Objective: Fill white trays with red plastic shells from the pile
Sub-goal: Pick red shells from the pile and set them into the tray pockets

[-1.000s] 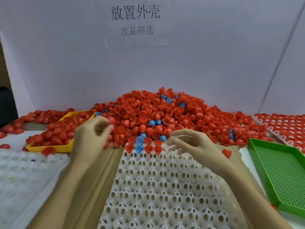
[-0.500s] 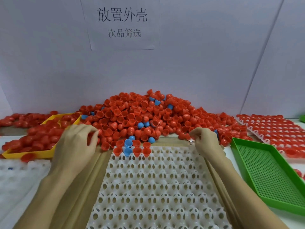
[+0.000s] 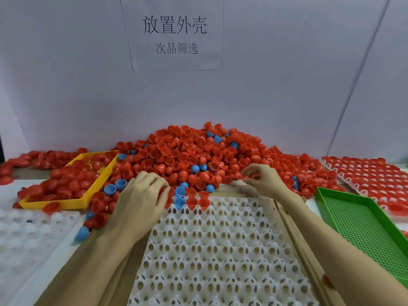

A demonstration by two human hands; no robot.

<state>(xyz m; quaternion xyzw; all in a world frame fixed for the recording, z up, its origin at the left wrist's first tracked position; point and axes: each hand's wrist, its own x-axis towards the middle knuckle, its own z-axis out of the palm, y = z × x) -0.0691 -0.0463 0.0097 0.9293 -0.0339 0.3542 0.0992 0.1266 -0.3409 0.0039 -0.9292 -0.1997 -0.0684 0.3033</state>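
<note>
Both hands have shifted since half a second ago: the left hand (image 3: 141, 199) now rests, fingers curled, at the white perforated plastic tray's (image 3: 216, 250) far left corner, while the right hand (image 3: 262, 180) pinches at the foot of the pile of red plastic half-shells (image 3: 187, 155). These cups look light, stiff and slick, best pinched by the rim. Whether either hand actually holds a shell is hidden by fingers.

The left hand (image 3: 138, 202) covers the far-left corner of the white tray (image 3: 212, 250), so whatever its fingertips touch there is hidden. The tray's near end runs off the bottom edge. Right of it, the green tray (image 3: 362, 226) is cut by the frame's right edge.
</note>
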